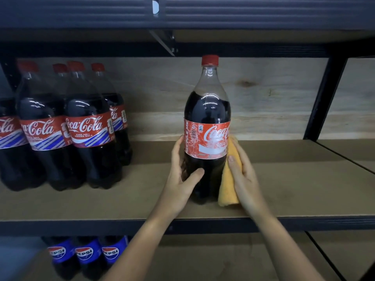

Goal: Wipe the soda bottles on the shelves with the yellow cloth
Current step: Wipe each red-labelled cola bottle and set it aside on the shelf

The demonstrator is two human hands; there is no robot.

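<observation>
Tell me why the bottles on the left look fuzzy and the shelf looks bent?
Head view: the left bottles sit near the edge of the wide-angle picture, where it smears and stretches; the same lens bows the shelf. The middle bottle, between both hands, is sharp, with small glints of light on its plastic. The top is dark.

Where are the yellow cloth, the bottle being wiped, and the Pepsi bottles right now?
yellow cloth (229, 185), head view, on its lower fold beside the bottle.
Coca-Cola bottle (207, 136), head view, on its worn red label.
Pepsi bottles (86, 254), head view, on the middle bottle's label, lower shelf.
</observation>
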